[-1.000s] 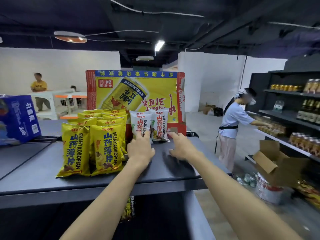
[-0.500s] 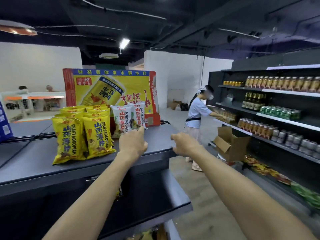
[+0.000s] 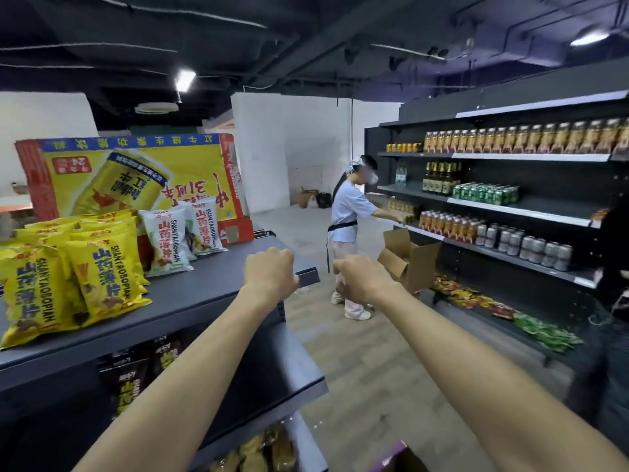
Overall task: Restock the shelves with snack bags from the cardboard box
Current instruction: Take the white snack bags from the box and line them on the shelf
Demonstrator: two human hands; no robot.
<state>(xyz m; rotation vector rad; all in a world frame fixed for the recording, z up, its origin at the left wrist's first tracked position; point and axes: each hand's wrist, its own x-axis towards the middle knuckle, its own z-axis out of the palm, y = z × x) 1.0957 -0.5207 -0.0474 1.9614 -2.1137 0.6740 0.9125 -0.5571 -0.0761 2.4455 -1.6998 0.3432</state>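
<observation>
Yellow snack bags [image 3: 102, 277] stand in rows on the grey top shelf [image 3: 211, 291] at the left, with two white snack bags [image 3: 172, 238] behind them. My left hand [image 3: 270, 275] hovers over the shelf's right front corner, its fingers loosely curled and holding nothing. My right hand [image 3: 362, 279] hangs beside it, past the shelf edge over the aisle, also loosely curled and empty. Dark snack bags [image 3: 136, 376] fill the shelf below. A purple-edged box corner [image 3: 398, 454] shows at the bottom.
A large yellow and red carton [image 3: 136, 175] stands behind the bags. A person in a light blue shirt [image 3: 350, 219] works at the drinks shelving [image 3: 510, 202] on the right, beside an open cardboard box [image 3: 410, 264]. Someone in dark clothes [image 3: 609, 301] stands at the right edge.
Both hands have pulled back from the white bags to the shelf's right corner, and their fingers have curled. The view has swung right toward the aisle.
</observation>
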